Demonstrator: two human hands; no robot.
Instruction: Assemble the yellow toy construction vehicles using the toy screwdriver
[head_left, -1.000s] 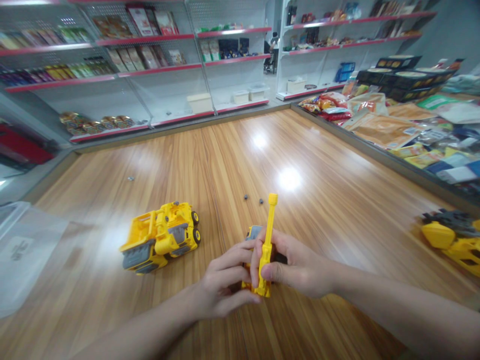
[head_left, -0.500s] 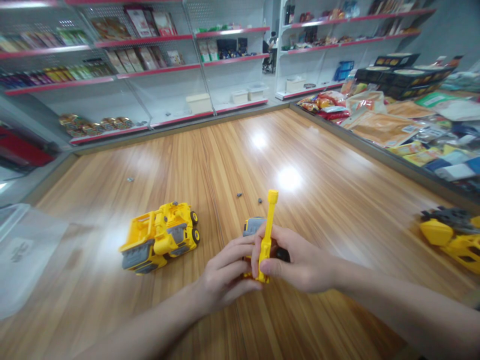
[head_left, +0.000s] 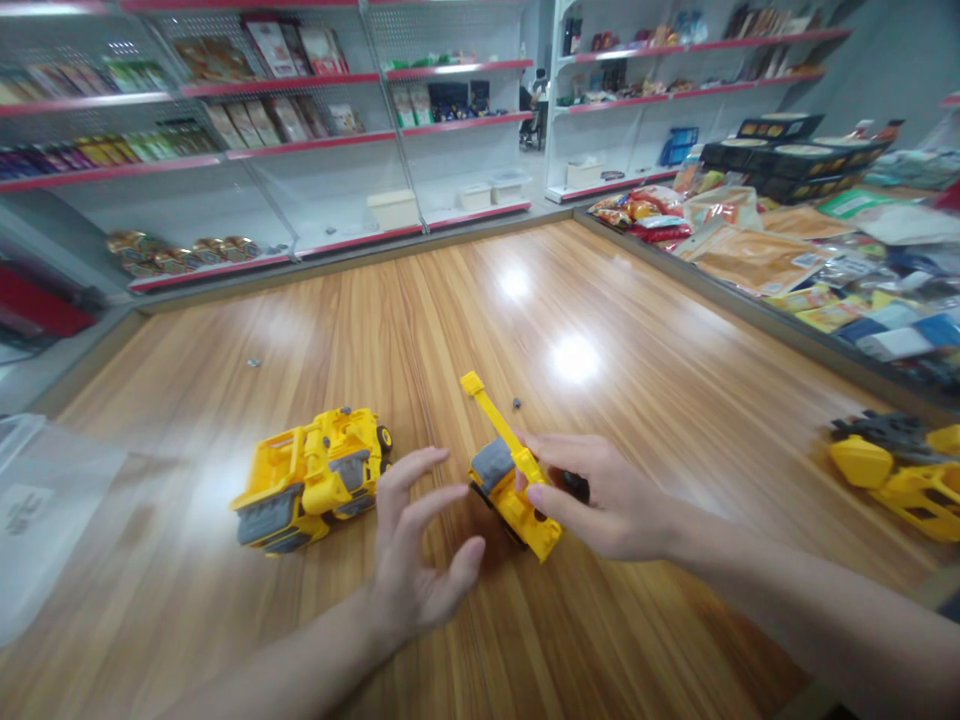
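A yellow and grey toy crane truck (head_left: 534, 512) is near the front middle of the table, its long boom pointing up and to the left. My right hand (head_left: 604, 495) grips it from the right, thumb and fingers around the base of the boom; part of the body and a black wheel are partly covered. Just left of the crane truck, my left hand (head_left: 424, 550) is open, fingers spread and apart from it. Further left stands a yellow toy dump truck (head_left: 319, 480) with grey panels. A small grey screw-like piece (head_left: 517, 404) lies beyond the crane truck.
Another small grey piece (head_left: 253, 363) lies at the far left of the wooden table (head_left: 360, 330). A clear plastic bin (head_left: 52, 520) is at the left edge, more yellow toy parts (head_left: 900, 475) at the right. Packaged goods (head_left: 750, 250) and stocked shelves (head_left: 315, 140) stand beyond.
My left hand has let go of the crane truck, drawn back to the left and opened. The truck has turned in my right hand, its boom swinging leftward.
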